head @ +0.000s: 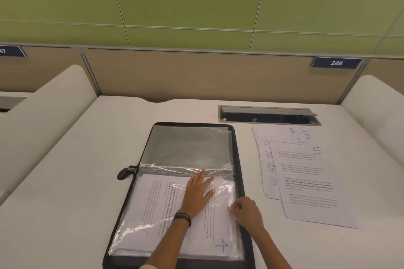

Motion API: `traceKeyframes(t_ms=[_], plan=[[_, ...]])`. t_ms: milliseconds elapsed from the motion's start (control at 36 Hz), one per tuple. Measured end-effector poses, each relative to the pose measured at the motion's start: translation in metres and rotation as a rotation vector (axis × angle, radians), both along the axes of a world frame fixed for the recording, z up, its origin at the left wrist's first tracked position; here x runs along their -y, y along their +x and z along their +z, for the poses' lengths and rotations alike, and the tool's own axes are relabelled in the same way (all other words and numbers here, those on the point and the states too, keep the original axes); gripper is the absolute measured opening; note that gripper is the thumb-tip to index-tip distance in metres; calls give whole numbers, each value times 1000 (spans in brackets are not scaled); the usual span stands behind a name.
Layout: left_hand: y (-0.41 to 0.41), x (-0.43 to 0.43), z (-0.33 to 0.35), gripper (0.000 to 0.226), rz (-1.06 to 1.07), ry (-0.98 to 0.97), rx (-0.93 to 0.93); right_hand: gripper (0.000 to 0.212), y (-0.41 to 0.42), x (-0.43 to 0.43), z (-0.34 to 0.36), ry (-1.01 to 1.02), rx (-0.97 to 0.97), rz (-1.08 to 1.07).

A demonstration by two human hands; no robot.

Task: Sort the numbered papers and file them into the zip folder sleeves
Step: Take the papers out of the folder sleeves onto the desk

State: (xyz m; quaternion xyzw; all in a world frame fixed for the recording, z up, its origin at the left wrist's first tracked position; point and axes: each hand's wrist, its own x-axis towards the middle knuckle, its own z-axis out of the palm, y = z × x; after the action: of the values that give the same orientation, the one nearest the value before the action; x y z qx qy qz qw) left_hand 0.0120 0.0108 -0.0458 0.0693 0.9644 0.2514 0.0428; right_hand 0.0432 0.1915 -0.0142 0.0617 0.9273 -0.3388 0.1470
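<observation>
A black-edged zip folder [238, 150] lies open on the white desk, its clear sleeves spread flat. The near sleeve [225, 199] holds a printed paper marked 4 [222, 244] in blue. My left hand [197, 192] lies flat on that sleeve with straight fingers pointing to the fold. My right hand [246, 211] pinches the sleeve's right edge between curled fingers. To the right of the folder lies a loose pile of printed papers; the top sheet is marked 5 [316, 150], and corners marked 8, 1, 2 and 3 [300, 135] show behind it.
The folder's zip puller [125, 172] sticks out at the left of the fold. A grey cable hatch [269, 114] is sunk in the desk behind the papers. White dividers rise at both sides, with a beige back panel bearing a plate numbered 248 [336, 63].
</observation>
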Motion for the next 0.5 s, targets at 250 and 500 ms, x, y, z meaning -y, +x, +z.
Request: traceKeyframes(t_ms=[250,500], plan=[[0,0,1,51,6,25,0,25,1,11,1,49,4,37],[0,-1,2,52,-9,-23,5,24,8,13,1,-142,-29,44]])
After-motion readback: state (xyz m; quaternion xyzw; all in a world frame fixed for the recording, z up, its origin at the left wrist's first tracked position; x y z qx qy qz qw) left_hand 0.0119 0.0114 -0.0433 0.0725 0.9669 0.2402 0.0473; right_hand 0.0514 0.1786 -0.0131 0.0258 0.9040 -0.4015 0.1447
